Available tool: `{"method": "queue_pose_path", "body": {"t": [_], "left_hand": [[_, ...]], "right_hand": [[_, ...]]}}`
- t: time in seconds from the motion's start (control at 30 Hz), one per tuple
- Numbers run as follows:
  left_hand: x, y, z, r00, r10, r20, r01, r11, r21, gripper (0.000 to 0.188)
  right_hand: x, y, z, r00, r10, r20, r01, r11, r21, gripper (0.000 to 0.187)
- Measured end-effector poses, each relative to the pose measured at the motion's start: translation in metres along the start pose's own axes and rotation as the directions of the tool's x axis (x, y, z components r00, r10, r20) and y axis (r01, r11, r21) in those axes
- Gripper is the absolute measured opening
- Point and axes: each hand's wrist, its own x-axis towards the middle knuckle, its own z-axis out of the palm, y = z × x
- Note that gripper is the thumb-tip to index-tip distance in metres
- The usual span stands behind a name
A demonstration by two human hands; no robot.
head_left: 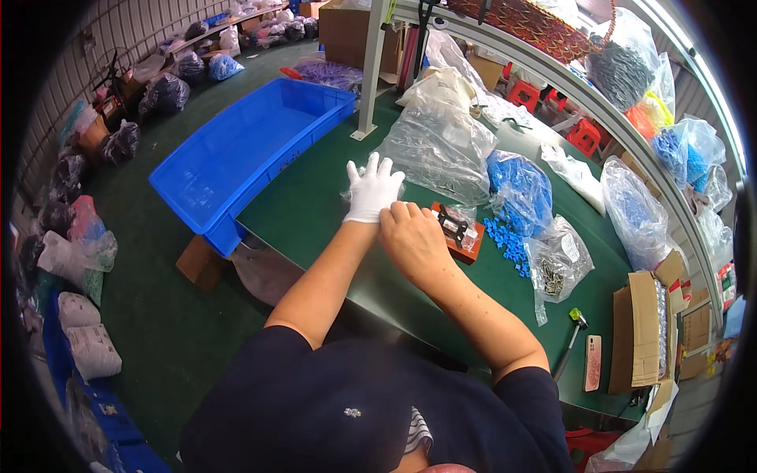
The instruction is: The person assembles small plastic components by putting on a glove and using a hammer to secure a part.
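My left hand (374, 189) wears a white glove (369, 206), its fingers spread over the green table. My right hand (410, 236) is bare. Its fingers are closed at the glove's cuff by my left wrist, pinching the edge. Just right of my right hand lies an orange-brown block (465, 251) with a black metal part (455, 226) and some clear plastic on it. Small blue plastic pieces (507, 243) are scattered beyond it, beside an opened clear bag of blue pieces (520, 189).
A large blue plastic tub (236, 150) stands at the table's left edge. Clear bags (438, 150) fill the far side. To the right are a bag of metal parts (558, 264), a hammer (571, 339), a pink phone (593, 363) and an open carton (635, 331). A metal frame post (371, 71) rises behind.
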Motion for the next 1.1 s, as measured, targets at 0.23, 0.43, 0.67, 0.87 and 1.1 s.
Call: {"method": "queue_pose_path", "body": {"t": [0.23, 0.43, 0.67, 0.87, 1.1], "left_hand": [[0.015, -0.019, -0.010, 0.934, -0.082, 0.348, 0.086, 0.996, 0.006, 0.030], [0.024, -0.031, -0.021, 0.935, -0.185, 0.301, 0.214, 0.975, -0.065, 0.035], [0.024, -0.017, -0.032, 0.915, -0.395, 0.075, 0.402, 0.897, -0.183, 0.103], [0.023, -0.019, -0.004, 0.841, -0.508, -0.187, 0.434, 0.839, -0.328, 0.099], [0.012, -0.010, -0.020, 0.814, -0.349, -0.464, -0.012, 0.789, -0.614, 0.019]], "right_hand": [[0.033, -0.010, 0.001, 0.993, -0.079, 0.086, 0.088, 0.991, -0.100, 0.008], [0.050, 0.014, 0.008, 0.998, 0.008, -0.063, 0.009, 0.965, 0.263, 0.012], [0.056, 0.006, 0.027, 0.895, 0.411, 0.172, -0.387, 0.526, 0.757, 0.022], [0.073, -0.002, 0.047, 0.795, 0.542, 0.272, -0.407, 0.145, 0.902, 0.021], [0.065, -0.026, 0.035, 0.943, 0.298, -0.145, -0.146, 0.766, 0.626, 0.021]]}}
